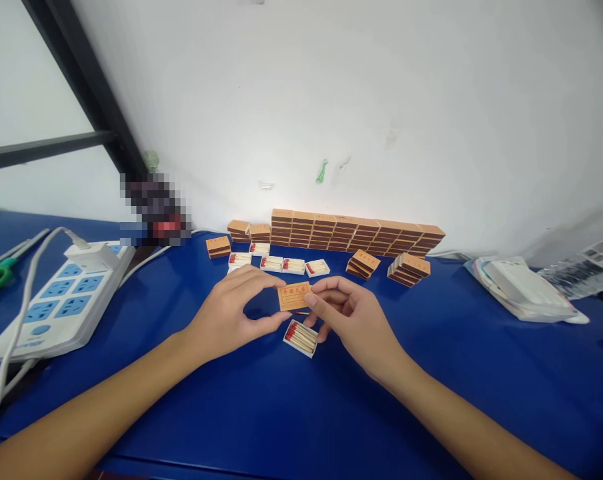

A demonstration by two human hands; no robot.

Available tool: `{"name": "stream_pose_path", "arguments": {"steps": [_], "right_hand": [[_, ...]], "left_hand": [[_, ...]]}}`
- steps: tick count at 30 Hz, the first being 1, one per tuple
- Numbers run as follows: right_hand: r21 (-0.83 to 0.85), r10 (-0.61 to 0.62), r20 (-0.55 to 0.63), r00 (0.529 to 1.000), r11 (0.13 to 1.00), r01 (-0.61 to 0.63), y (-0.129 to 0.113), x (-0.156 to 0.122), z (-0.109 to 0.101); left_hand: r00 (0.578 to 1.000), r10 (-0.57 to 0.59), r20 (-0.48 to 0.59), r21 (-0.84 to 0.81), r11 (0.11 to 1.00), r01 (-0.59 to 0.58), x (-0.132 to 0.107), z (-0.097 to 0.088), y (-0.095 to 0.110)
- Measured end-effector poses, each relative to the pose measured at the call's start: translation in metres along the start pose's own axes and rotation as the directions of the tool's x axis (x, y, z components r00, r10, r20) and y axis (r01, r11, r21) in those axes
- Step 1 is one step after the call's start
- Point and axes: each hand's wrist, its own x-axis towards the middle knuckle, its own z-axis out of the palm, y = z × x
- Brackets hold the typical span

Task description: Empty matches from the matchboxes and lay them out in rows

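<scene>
While the left hand [236, 300] pinches its left end, index finger above and thumb below, we see the box [293, 297] held up over the bench [261, 413], its broad printed face toward us. That face is orange-tan, with a row of red characters across the top and a lined red panel beneath; the finer print is too small for us to read. The box is flat and oblong, and we cannot tell whether anything sits inside. The right hand [359, 320] sets its thumb at the box's right end, so the fingers of both hands close narrowly on it. Just below, on the bench, we find a white tray [296, 349], set aslant and filled with pale matches [302, 337], their red heads toward the left. The lower right fingers come near the tray; whether they touch it, we cannot tell. A loose match [302, 313] shows between box and tray. Beyond, we see filled trays [293, 271] and a long stack of boxes [344, 235] with dark brown sides.
</scene>
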Motion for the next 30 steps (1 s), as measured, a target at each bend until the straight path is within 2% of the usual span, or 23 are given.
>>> {"name": "stream_pose_path", "arguments": {"steps": [4, 7, 9, 12, 15, 17, 19, 22, 24, 25, 27, 30], "right_hand": [[-0.014, 0.018, 0.045, 0.999, 1.0, -0.017, -0.002, -0.002, 0.002], [-0.016, 0.029, 0.064, 0.998, 0.999, -0.028, 0.0, -0.001, 0.001], [-0.022, 0.019, 0.054, 0.998, 1.0, -0.018, 0.002, 0.001, -0.001], [-0.033, -0.015, 0.04, 0.999, 0.999, 0.016, 0.003, 0.003, -0.004], [-0.052, -0.04, 0.048, 0.998, 0.998, 0.043, 0.001, 0.004, -0.006], [-0.089, -0.047, 0.067, 0.997, 0.995, 0.053, 0.0, 0.003, -0.006], [-0.111, -0.049, 0.088, 0.995, 0.992, 0.058, -0.002, 0.002, -0.005], [-0.051, -0.03, 0.096, 0.995, 0.998, 0.035, -0.002, 0.001, -0.004], [-0.001, -0.028, 0.085, 0.996, 1.0, 0.028, -0.001, 0.001, -0.004], [0.005, -0.034, 0.078, 0.996, 0.999, 0.034, -0.001, 0.001, -0.004], [-0.018, -0.06, 0.071, 0.996, 0.998, 0.061, -0.001, 0.002, -0.005], [-0.119, -0.098, 0.088, 0.991, 0.987, 0.108, -0.004, 0.003, -0.009]], "left_hand": [[0.999, 0.001, -0.048, -0.059, 0.998, -0.004, -0.002, 0.003, -0.001], [0.999, -0.044, -0.03, -0.081, 0.996, 0.041, -0.005, 0.004, -0.003], [0.988, -0.151, 0.011, -0.104, 0.983, 0.152, -0.005, 0.004, -0.003], [0.93, -0.352, 0.103, -0.212, 0.906, 0.366, -0.003, 0.005, -0.003], [0.88, -0.437, 0.185, -0.375, 0.797, 0.474, -0.001, 0.009, -0.003], [0.888, -0.42, 0.188, -0.415, 0.785, 0.46, -0.001, 0.01, -0.004], [0.93, -0.346, 0.121, -0.337, 0.867, 0.367, -0.002, 0.01, -0.006], [0.996, -0.093, -0.009, -0.087, 0.992, 0.092, -0.005, 0.004, -0.008], [0.996, 0.072, -0.056, 0.048, 0.996, -0.069, -0.006, -0.001, -0.008], [0.991, 0.116, -0.065, 0.087, 0.99, -0.111, -0.007, -0.003, -0.008], [0.992, 0.101, -0.07, 0.114, 0.989, -0.093, -0.007, -0.005, -0.007], [0.998, -0.063, -0.032, 0.03, 0.998, 0.064, -0.007, -0.005, -0.008]]}}
